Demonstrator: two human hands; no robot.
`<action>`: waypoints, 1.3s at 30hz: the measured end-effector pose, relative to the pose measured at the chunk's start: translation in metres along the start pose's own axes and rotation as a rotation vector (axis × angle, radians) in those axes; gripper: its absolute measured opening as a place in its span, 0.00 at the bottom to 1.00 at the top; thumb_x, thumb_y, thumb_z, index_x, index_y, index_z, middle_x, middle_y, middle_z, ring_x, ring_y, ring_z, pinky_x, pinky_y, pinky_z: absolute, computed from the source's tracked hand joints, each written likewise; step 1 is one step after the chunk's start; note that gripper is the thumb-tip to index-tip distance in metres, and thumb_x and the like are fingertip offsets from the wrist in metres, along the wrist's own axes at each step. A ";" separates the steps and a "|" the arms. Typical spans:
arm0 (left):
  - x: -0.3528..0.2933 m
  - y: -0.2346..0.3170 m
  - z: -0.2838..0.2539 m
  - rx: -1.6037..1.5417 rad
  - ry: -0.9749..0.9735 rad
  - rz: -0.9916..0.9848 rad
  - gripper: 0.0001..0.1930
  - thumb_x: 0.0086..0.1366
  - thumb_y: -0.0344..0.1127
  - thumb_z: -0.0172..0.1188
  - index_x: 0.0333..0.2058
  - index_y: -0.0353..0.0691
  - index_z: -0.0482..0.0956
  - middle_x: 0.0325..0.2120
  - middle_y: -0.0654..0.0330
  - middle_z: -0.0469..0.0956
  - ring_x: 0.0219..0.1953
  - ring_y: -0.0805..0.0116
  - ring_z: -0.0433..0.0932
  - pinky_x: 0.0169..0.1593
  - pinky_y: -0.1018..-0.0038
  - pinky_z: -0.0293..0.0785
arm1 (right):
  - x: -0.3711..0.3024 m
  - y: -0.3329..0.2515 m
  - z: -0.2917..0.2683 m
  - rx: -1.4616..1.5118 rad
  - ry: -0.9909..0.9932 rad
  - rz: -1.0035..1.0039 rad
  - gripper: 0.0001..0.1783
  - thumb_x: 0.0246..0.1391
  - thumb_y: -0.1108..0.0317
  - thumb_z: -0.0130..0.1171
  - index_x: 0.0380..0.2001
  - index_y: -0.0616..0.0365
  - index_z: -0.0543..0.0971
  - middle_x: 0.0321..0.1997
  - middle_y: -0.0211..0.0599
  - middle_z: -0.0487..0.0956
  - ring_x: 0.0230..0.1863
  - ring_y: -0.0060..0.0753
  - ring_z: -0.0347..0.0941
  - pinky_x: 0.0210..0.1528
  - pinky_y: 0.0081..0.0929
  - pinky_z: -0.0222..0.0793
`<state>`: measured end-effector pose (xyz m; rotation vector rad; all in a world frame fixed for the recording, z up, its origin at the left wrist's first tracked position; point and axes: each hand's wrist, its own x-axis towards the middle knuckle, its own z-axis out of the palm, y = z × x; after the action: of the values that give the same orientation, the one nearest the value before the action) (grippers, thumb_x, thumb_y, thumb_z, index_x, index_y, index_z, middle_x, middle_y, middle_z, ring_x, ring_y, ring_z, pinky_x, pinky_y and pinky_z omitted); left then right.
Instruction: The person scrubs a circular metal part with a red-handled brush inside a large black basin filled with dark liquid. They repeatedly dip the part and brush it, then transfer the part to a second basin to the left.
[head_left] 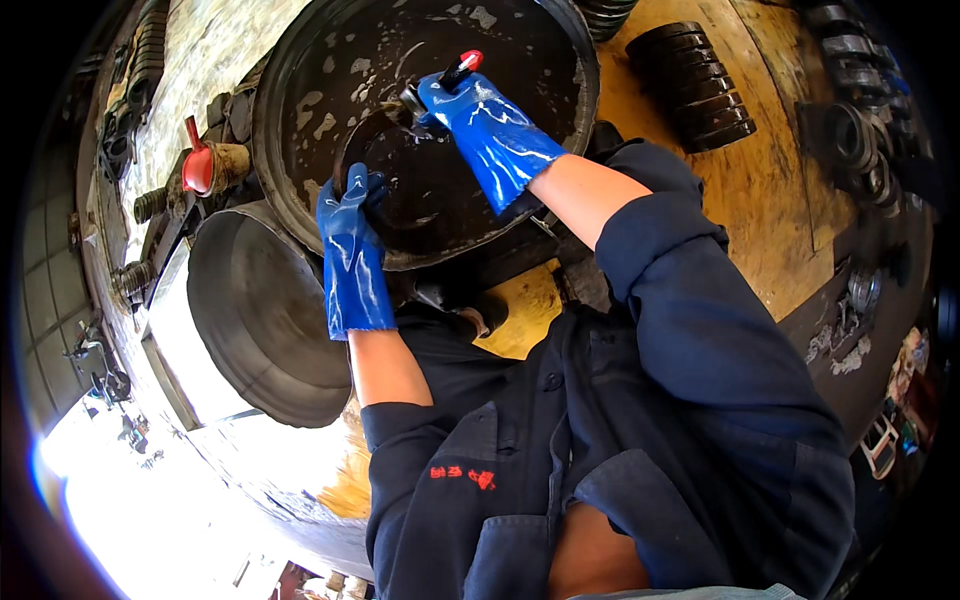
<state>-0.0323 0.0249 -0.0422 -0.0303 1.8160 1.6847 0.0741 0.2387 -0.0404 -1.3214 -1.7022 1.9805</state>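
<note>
Both my hands wear shiny blue rubber gloves and work over a large round dark basin (268, 150) of dark liquid with patches of foam. My right hand (465, 105) is closed around a dark-handled tool (464, 66) with a red end; its working end is mostly hidden by the glove. On the basin's near left side my left hand (352, 205) is closed at the edge of a dark ring-shaped part (345, 150). That part lies tilted in the liquid, and its lower portion is hard to make out.
A grey metal tub (265, 315) tilts at the left, below a red scoop (198, 165) in a grimy can (234, 160). Stacked dark rings (690, 85) lie on the wooden board (770, 190) at right. More metal rings (850, 135) stand at the far right.
</note>
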 end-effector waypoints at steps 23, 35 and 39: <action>-0.003 0.006 -0.005 0.078 -0.011 -0.059 0.31 0.67 0.40 0.70 0.60 0.34 0.64 0.41 0.46 0.85 0.39 0.51 0.85 0.46 0.58 0.79 | -0.010 0.024 -0.026 -0.255 0.090 -0.013 0.20 0.60 0.51 0.60 0.32 0.59 0.85 0.26 0.39 0.83 0.30 0.29 0.79 0.38 0.34 0.75; -0.022 0.013 0.018 -0.109 0.070 0.026 0.16 0.63 0.33 0.73 0.46 0.35 0.80 0.36 0.59 0.83 0.32 0.66 0.83 0.38 0.71 0.83 | -0.029 -0.012 0.005 -0.147 -0.116 -0.430 0.08 0.62 0.66 0.56 0.34 0.56 0.82 0.28 0.37 0.81 0.31 0.30 0.78 0.41 0.28 0.75; -0.008 0.009 0.009 0.005 0.006 -0.019 0.23 0.64 0.35 0.73 0.53 0.34 0.75 0.36 0.55 0.85 0.34 0.63 0.85 0.38 0.69 0.81 | 0.012 0.022 -0.012 -0.471 0.197 -0.229 0.11 0.63 0.68 0.51 0.32 0.59 0.80 0.25 0.39 0.79 0.27 0.33 0.77 0.38 0.30 0.76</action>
<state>-0.0258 0.0318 -0.0302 -0.0505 1.8185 1.6690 0.0843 0.2477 -0.0642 -1.3250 -2.1852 1.3256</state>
